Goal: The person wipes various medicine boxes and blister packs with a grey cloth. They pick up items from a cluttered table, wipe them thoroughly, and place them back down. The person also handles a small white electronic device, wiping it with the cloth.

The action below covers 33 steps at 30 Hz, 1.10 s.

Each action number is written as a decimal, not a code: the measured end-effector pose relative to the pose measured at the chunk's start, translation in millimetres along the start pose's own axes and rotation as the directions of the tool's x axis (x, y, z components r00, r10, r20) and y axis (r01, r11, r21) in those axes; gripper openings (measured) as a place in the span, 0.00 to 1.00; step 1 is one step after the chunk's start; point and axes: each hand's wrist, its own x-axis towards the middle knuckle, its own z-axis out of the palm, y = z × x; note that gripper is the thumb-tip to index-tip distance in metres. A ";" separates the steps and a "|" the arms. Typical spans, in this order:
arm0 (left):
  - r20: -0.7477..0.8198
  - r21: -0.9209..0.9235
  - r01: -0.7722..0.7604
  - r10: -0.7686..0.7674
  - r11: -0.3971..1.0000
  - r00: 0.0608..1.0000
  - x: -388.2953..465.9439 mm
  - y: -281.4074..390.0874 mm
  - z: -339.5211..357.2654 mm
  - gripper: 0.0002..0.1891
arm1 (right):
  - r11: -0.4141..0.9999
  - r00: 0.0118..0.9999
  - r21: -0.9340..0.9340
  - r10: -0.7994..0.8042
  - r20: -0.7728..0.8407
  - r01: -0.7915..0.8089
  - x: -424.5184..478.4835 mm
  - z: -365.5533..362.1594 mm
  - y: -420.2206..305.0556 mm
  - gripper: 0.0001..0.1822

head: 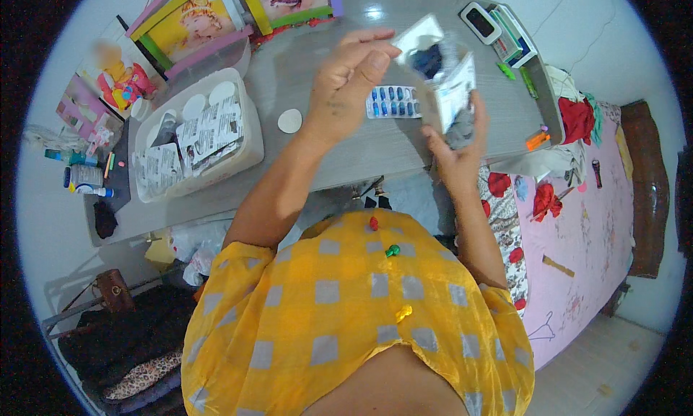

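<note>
My right hand (463, 153) holds a small open box (433, 104) with white and silvery flaps, raised over the grey desk (335, 161). Something dark blue and clear plastic shows at the box's mouth; blur hides what it is. The fingertips of my left hand (352, 75) touch or nearly touch the upper flap, and whether they pinch it is unclear. Behind the hands, a blister pack of blue capsules (392, 101) lies on the desk, partly covered by the box. A round white pad (290, 121) rests left of my left forearm.
A plastic tub (254, 140) of printed packets and round white pads stands at the left. Picture frames (189, 26) line the back. Medicine boxes (509, 37) and a white oximeter-like device (481, 23) sit at the back right. Bottles (86, 176) stand far left; a bed (590, 226) is at the right.
</note>
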 end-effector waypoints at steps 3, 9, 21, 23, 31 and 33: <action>-0.071 0.104 0.037 -0.030 0.994 0.997 1.3 -6.4 -0.9 0.12 | 0.969 0.990 0.231 0.112 -0.085 -0.090 5.0 -12.7 -4.2 0.46; 0.307 0.766 -0.109 -0.213 0.633 0.927 -16.4 -30.0 6.9 0.17 | 0.946 0.978 0.292 0.180 -0.103 -0.143 -3.8 -10.7 12.5 0.47; 0.211 0.924 -0.018 -0.469 0.383 0.858 -21.1 -18.7 18.1 0.28 | 1.000 0.998 -0.014 -0.015 -0.066 0.015 -5.0 -12.2 14.2 0.48; 0.204 0.918 -0.010 -0.451 0.397 0.869 -21.6 -21.3 15.3 0.28 | 1.000 0.999 -0.019 -0.016 -0.048 0.015 -4.5 -12.4 14.2 0.48; 0.174 0.856 0.118 -0.495 0.503 0.851 -19.2 -21.0 12.4 0.28 | 0.998 0.998 -0.049 -0.047 -0.041 0.045 -4.0 -12.6 13.8 0.48; 0.125 0.788 0.183 -0.443 0.588 0.888 -19.6 -24.6 10.9 0.28 | 0.997 0.997 -0.054 -0.062 -0.037 0.060 -3.6 -12.7 13.1 0.48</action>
